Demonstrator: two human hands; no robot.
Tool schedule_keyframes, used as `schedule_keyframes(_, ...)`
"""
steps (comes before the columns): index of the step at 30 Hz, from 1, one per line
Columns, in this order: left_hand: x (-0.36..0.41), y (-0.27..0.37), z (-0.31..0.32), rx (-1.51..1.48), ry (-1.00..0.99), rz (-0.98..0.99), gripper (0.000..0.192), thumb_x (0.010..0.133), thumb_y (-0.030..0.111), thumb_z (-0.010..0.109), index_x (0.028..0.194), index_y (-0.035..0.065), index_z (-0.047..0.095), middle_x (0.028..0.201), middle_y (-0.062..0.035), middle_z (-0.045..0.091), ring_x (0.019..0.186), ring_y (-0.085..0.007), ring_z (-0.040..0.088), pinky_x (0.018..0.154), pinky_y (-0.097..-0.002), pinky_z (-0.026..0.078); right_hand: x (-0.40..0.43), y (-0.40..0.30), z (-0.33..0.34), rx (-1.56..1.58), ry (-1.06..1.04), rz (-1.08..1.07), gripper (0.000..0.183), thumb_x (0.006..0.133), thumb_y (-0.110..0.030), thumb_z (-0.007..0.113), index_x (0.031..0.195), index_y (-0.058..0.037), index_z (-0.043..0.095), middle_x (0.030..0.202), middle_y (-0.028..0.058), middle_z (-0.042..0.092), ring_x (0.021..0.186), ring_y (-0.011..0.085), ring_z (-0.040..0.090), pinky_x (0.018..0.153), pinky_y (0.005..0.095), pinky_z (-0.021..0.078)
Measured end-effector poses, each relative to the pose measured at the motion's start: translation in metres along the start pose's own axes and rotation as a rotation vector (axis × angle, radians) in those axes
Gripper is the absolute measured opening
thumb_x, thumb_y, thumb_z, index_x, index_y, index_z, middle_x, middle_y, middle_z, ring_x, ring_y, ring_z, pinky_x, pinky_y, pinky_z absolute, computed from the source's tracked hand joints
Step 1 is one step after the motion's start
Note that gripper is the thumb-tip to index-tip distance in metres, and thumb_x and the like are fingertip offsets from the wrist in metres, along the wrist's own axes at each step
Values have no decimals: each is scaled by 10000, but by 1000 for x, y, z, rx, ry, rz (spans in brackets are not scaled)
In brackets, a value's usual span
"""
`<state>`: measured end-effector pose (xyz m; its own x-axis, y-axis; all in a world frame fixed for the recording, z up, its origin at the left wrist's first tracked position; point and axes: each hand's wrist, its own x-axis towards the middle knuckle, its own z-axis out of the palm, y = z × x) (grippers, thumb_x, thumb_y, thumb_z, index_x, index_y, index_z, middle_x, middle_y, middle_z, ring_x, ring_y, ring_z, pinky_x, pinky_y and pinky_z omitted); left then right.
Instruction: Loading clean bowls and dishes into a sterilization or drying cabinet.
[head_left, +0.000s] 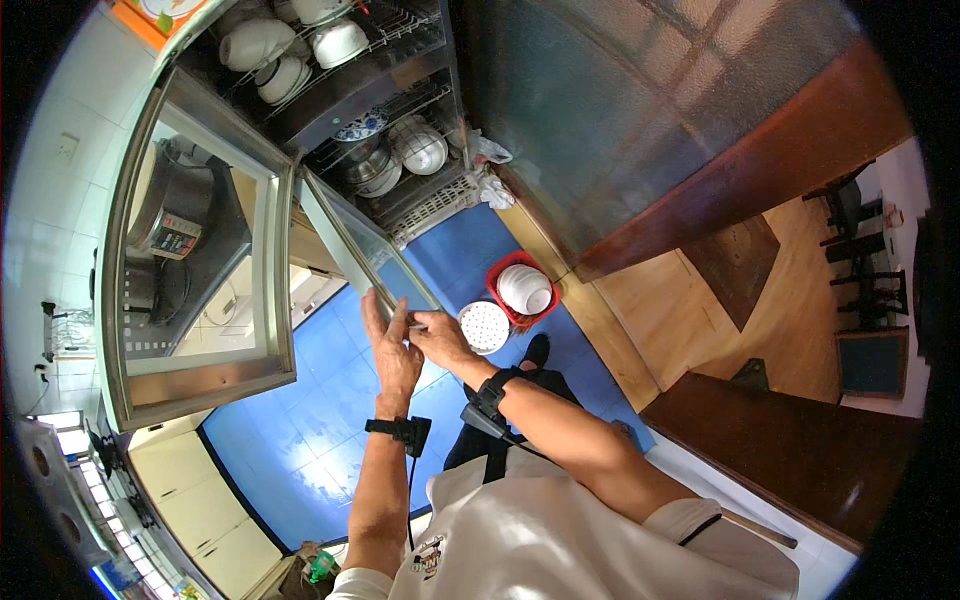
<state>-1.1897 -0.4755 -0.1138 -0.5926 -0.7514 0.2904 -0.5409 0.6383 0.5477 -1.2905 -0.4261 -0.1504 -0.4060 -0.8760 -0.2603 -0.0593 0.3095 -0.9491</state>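
Observation:
My left hand (394, 351) lies against the edge of the lower glass door (367, 244) of a dish cabinet, fingers spread along the frame. Close beside it, my right hand (444, 337) has its fingers bent at the same door edge; whether they grip it cannot be made out. The upper glass door (283, 225) also stands ajar. Inside the cabinet, white bowls (341, 43) rest on a wire rack, with metal bowls and a blue-and-white patterned dish (361, 124) lower down. Below my hands, a red basin (556, 296) holds stacked white bowls (525, 289), beside a white perforated round tray (484, 328).
A large textured glass door with a wooden frame (735, 165) stands to the right. White plastic bags (495, 191) lie by the cabinet's base. At the lower right is a dark wooden surface (787, 450); cream cupboards (199, 495) line the left.

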Motion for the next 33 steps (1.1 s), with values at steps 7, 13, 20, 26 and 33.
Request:
schedule_keyframes(7, -44, -58, -34, -87, 235, -213, 548, 780, -158, 570, 1288, 37, 631, 1556, -242, 316, 1429, -407, 345, 1129, -410, 377, -7, -6, 70, 19, -177, -130, 313, 933, -261, 557, 980, 32, 656, 904, 265, 674, 855, 392, 672, 755, 459, 506)
schedule_keyframes(13, -76, -104, -54, 198, 327, -351, 699, 756, -108, 637, 1386, 189, 578, 1564, -263, 253, 1423, -441, 276, 1165, -508, 247, -8, -11, 97, -11, -288, -43, 460, 967, -306, 561, 1263, 43, 610, 1204, 255, 657, 1130, 343, 645, 974, 383, 499)
schedule_keyframes(20, -88, -122, -63, 227, 318, -439, 786, 742, 41, 750, 1464, 197, 481, 1474, -369, 292, 1341, -495, 345, 1112, -532, 298, -2, -26, 107, -8, -295, -111, 532, 985, -325, 561, 1340, 70, 531, 1245, 267, 635, 1148, 326, 642, 965, 369, 512)
schedule_keyframes(26, -76, -127, -52, 197, 317, -483, 880, 742, 67, 781, 1518, 127, 371, 1380, -344, 414, 1228, -480, 449, 1068, -541, 341, -1, -21, 100, 37, -295, -37, 602, 969, -368, 583, 1385, 58, 494, 1306, 283, 592, 1222, 351, 591, 1022, 384, 473)
schedule_keyframes(33, -74, -150, -53, 302, 226, -620, 795, 763, 67, 756, 1465, -37, 396, 1426, -342, 378, 1294, -479, 414, 1112, -512, 312, -1, 20, 51, 218, -376, 174, 620, 956, -351, 578, 1390, 79, 474, 1338, 288, 568, 1253, 342, 573, 1012, 363, 481)
